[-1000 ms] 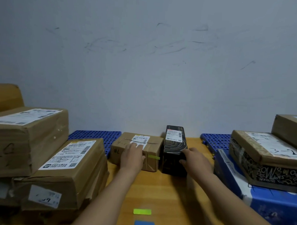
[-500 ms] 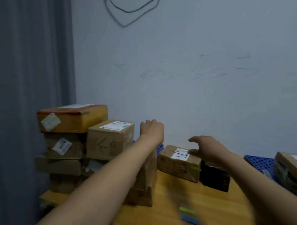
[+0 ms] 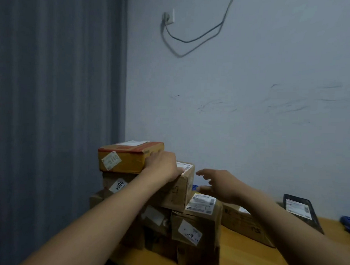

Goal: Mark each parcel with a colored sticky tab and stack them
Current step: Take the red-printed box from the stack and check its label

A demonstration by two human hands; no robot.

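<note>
The left hand (image 3: 162,165), raised above the pile half a second earlier, has come down onto the brown cardboard parcel with a white shipping label (image 3: 181,189), and the right hand (image 3: 221,185) has swung left from over the low boxes towards the same parcel. The left hand lies palm-down on the parcel's top near corner; its fingers are hidden behind the knuckles, so a grip cannot be confirmed. The right hand hangs in the air just right of the parcel, fingers spread and straight, holding nothing. The parcel sits high in a stack at the left end of the wooden table (image 3: 237,253), beside a yellow-orange taped parcel (image 3: 127,157) and above a brown carton with two white labels (image 3: 196,224). Behind the right forearm lie a flat brown box (image 3: 243,221) and a black box with a white label (image 3: 300,213). A grey curtain (image 3: 52,108) hangs at left.
</note>
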